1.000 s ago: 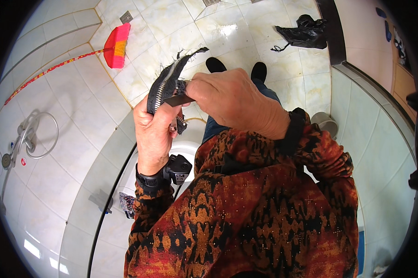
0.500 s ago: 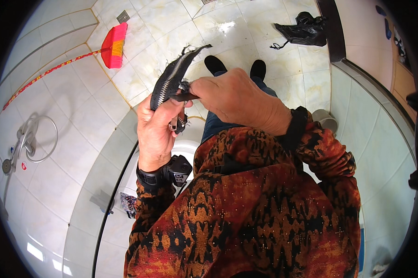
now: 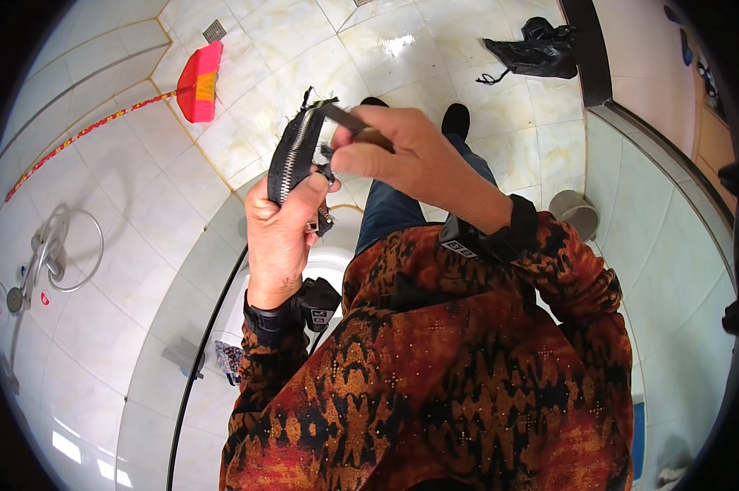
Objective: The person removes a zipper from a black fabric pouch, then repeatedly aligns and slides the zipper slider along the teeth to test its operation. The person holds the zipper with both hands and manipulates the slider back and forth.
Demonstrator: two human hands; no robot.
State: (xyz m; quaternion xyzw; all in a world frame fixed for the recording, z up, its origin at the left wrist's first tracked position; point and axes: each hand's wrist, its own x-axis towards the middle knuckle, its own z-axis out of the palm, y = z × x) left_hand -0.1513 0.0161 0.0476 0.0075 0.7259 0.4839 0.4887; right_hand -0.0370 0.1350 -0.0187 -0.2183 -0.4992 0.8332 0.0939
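Observation:
My left hand (image 3: 281,231) is closed round a black metal zipper (image 3: 292,159), its silver teeth running up the strip and its cloth edges frayed with loose threads. More bunched black cloth and a bit of metal show below the left thumb. In my right hand (image 3: 410,155) is a small knife (image 3: 346,121) with a dark blade and a brownish handle. The blade's tip meets the frayed upper end of the zipper. The right fingers partly cover the handle.
A pink and red broom (image 3: 199,82) leans at the left wall. A black plastic bag (image 3: 537,49) lies on the tiled floor at far right. A grey bin (image 3: 574,214) stands right of my legs. Beneath my left wrist is a white rim (image 3: 327,263). A shower hose (image 3: 99,245) hangs left.
My right hand has moved the knife from beside the left thumb up to the zipper's top end, turning the blade. The zipper strip stands more upright.

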